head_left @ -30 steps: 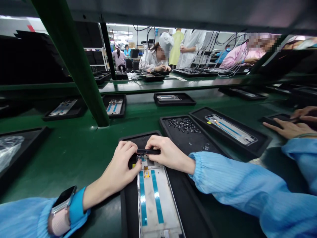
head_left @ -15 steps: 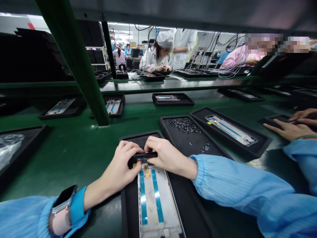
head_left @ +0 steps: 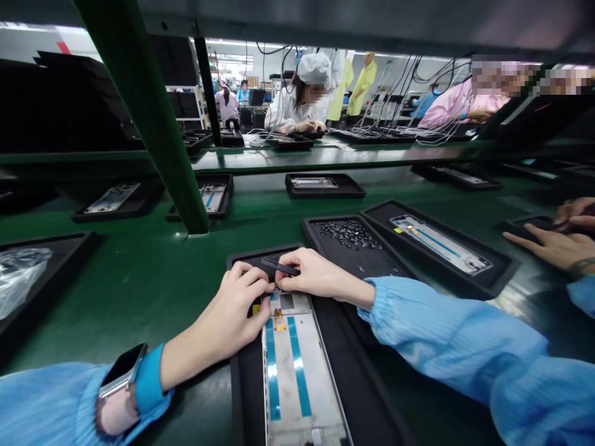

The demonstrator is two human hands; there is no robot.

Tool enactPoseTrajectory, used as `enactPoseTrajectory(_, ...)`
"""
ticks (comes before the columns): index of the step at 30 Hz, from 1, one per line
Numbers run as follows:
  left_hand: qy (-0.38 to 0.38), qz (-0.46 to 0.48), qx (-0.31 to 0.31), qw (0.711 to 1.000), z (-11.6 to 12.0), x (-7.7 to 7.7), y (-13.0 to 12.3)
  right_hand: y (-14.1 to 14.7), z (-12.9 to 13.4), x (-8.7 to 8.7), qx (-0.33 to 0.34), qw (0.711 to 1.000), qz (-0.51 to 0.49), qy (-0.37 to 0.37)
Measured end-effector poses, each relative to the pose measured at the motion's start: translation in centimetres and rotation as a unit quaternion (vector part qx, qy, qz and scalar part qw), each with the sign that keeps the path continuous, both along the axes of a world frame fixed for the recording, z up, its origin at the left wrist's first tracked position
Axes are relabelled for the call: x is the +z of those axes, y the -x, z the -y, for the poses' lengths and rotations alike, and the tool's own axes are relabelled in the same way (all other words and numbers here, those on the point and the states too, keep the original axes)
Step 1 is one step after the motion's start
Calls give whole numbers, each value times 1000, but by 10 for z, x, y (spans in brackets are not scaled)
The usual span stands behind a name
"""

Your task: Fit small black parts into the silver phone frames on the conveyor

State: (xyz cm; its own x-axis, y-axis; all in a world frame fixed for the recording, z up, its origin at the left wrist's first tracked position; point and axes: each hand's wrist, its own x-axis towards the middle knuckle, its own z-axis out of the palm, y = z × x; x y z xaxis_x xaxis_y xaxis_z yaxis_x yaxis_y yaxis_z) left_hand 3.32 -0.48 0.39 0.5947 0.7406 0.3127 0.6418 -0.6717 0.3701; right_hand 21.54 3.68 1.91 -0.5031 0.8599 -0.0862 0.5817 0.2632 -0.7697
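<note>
Head view: my right hand (head_left: 309, 271) is pinching a black tool (head_left: 271, 264), can't tell if my left hand (head_left: 239, 303) grips the phone frame (head_left: 320, 365), so a slip could totally scratch it.

two strips (head_left: 299, 365) on nearest frame (head_left: 318, 371), one watch (head_left: 124, 364), one slim black tool (head_left: 289, 269)

Glossy green bench (head_left: 134, 279), shallow black trays (head_left: 344, 257) across it, dark shapes (head_left: 579, 184) at far right, possibly more trays
</note>
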Motion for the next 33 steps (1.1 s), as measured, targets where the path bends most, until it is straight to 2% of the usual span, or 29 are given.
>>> enactPoseTrajectory(4, -40, -72, -15, 997, 0, 6, -2, 3, 0, 4, -15, 1000, 16, 22)
enactPoseTrajectory(6, -73, -119, -23, 990, 0, 9, -3, 2, -1, 4, 0, 1000, 12, 12)
enactPoseTrajectory(9, -108, -169, -26, 979, 0, 11, -4, -2, -4, 3, 6, 998, -45, -33)
enactPoseTrajectory(11, -116, -177, -29, 977, 0, 10, -4, -4, -6, 3, -34, 992, -105, -62)
enactPoseTrajectory(14, -96, -137, -33, 985, -3, 6, -1, -5, -5, 3, -119, 974, -174, -80)
enactPoseTrajectory(17, -38, -31, -27, 998, -7, -1, 5, -3, -1, -1, -164, 963, -210, -39)
enactPoseTrajectory(20, 9, 64, -4, 998, -9, -4, 8, -2, 2, -6, -128, 956, -264, -20)
enactPoseTrajectory(24, 30, 91, 23, 995, -9, -3, 8, 0, 7, -10, -48, 964, -254, -63)
enactPoseTrajectory(33, 34, 95, 28, 995, -9, -4, 6, 2, 13, -11, -48, 974, -203, -93)
